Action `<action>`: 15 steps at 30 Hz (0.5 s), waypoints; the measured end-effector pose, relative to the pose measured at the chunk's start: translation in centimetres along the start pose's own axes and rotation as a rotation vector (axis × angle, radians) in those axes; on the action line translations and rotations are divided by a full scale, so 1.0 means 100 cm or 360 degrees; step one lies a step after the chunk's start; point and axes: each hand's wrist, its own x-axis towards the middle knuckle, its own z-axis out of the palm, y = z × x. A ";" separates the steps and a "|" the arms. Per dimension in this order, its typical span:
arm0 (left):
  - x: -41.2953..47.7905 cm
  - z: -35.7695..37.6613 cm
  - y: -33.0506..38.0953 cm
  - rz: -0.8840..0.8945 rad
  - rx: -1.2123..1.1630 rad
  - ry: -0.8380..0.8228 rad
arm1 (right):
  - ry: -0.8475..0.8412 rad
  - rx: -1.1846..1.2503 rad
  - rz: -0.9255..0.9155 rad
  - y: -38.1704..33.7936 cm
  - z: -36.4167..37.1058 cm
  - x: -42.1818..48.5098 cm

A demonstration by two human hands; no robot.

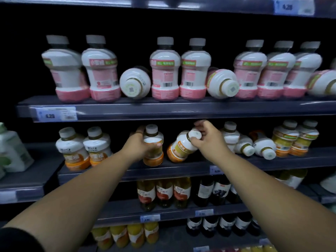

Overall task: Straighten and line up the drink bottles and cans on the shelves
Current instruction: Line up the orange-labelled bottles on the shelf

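Two small juice bottles on the middle shelf (163, 172) are in hand: the upright bottle (153, 158) is gripped round its waist by the left hand (138, 144), and the tilted bottle (179, 148) is held by its cap in the curled fingers of the right hand (205, 137). The bottles are judged full, stiff and smooth (best taken at the narrow waist). Further along, five standing bottles (72, 148) and two lying bottles (263, 148) are counted; on the upper shelf (181, 110), seven pink bottles (164, 70) stand and three toppled bottles (135, 84) lie.
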 end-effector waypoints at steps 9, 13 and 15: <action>-0.006 -0.040 0.001 0.0062 -0.0156 -0.0109 | -0.0291 -0.0064 0.0079 -0.013 0.051 0.013; -0.006 -0.041 0.008 0.0123 0.0032 0.0096 | -0.0303 -0.0130 0.0005 -0.012 0.045 0.014; -0.006 -0.036 0.008 0.0143 -0.0074 -0.0014 | -0.0339 -0.0193 0.0021 -0.012 0.043 0.014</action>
